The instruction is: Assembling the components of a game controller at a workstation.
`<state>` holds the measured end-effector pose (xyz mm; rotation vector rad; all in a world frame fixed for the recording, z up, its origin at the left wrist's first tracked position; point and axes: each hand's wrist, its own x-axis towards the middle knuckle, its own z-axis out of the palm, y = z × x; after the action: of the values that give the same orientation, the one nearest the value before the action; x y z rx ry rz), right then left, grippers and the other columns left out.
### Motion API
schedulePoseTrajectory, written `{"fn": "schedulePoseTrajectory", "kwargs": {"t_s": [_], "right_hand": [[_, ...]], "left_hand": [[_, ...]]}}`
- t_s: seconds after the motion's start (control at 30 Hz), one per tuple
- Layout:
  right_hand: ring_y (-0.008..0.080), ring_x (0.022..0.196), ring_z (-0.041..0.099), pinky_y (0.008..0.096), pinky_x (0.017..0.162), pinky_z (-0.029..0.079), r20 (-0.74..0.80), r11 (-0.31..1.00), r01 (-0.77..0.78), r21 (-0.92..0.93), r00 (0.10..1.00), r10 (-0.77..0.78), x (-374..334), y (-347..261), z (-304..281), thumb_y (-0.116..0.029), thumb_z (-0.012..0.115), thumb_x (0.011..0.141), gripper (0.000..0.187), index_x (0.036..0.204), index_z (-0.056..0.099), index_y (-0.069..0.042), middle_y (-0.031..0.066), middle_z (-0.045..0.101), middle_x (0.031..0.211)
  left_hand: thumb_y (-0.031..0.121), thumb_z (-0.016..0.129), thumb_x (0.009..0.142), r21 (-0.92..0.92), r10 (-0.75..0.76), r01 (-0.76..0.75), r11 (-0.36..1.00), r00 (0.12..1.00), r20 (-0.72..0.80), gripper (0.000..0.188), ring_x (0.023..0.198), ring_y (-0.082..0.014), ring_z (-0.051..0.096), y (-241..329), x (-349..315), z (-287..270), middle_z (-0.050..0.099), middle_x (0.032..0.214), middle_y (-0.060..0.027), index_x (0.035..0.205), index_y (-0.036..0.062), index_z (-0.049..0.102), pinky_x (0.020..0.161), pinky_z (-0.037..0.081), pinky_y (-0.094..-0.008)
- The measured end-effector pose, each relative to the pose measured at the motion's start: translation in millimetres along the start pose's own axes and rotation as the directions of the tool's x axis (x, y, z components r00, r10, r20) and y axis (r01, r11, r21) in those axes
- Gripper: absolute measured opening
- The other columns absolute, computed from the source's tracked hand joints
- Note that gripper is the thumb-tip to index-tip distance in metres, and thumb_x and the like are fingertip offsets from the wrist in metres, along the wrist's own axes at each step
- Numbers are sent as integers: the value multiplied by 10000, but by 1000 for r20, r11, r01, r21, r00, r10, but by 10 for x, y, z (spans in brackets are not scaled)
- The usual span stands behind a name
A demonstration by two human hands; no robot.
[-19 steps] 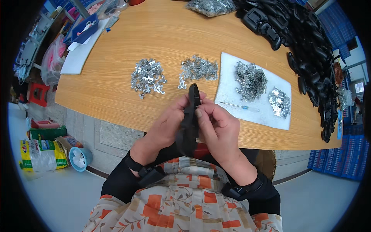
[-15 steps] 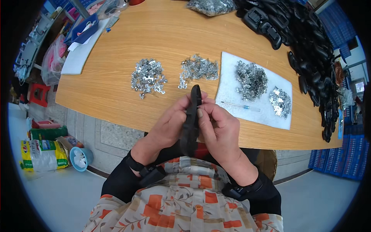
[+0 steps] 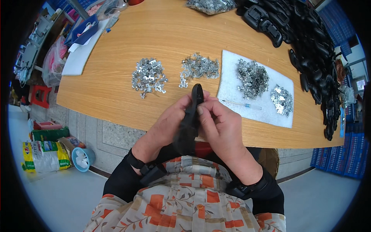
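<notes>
A curved black plastic shell [image 3: 189, 129], much like the game controller housings on the table, is held up edge-on before me over the table's near edge. My left hand [image 3: 167, 123] is closed round its left side. On the other side my right hand [image 3: 223, 125] pinches thumb and forefinger together against the shell's upper part; anything between those fingertips is hidden. Just beyond my hands lie two heaps of small silvery metal clips, the left heap [image 3: 148, 76] and the middle heap [image 3: 200, 66].
A white foam sheet [image 3: 232, 63] to the right carries a clip heap [image 3: 252, 79], a pile of flat metal pieces [image 3: 281, 100] and a thin blue-handled tool [image 3: 247, 105]. Black controller housings [image 3: 309, 65] crowd the table's right side. A bag of metal parts [image 3: 210, 5] lies at the far edge.
The shell's lower end has tilted slightly to the left and blurs with motion. Both hands keep their hold, with the right fingertips still pinched against the shell.
</notes>
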<state>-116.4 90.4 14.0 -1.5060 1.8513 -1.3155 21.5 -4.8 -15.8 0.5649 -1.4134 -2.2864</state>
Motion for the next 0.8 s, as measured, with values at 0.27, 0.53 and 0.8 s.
{"fn": "schedulePoseTrajectory", "kwargs": {"t_s": [0.27,0.53,0.8], "right_hand": [[122,882,683,257,756,546,156,852,-212,478,975,155,-99,11,-350,-56,653,976,209,1166,632,30,80,710,1013],[222,844,678,324,796,524,-1,998,37,59,999,-37,-243,-60,-496,-111,719,909,320,1182,632,30,119,703,970],[66,768,552,242,718,477,477,948,-290,130,857,197,-88,-76,-832,-121,679,873,252,1076,659,27,-3,645,822]], "left_hand": [[118,495,1022,-476,-75,93,875,996,56,450,875,-244,690,77,-15,-27,596,1286,-130,1458,36,421,713,569,-325],[92,480,1000,-227,-11,-37,973,978,-207,525,1260,-234,570,-12,49,255,520,1391,-135,1503,39,336,1059,497,-422],[98,699,920,584,166,-163,795,985,48,496,1133,-114,605,451,-218,241,627,1246,-107,1379,58,515,946,489,-283]]}}
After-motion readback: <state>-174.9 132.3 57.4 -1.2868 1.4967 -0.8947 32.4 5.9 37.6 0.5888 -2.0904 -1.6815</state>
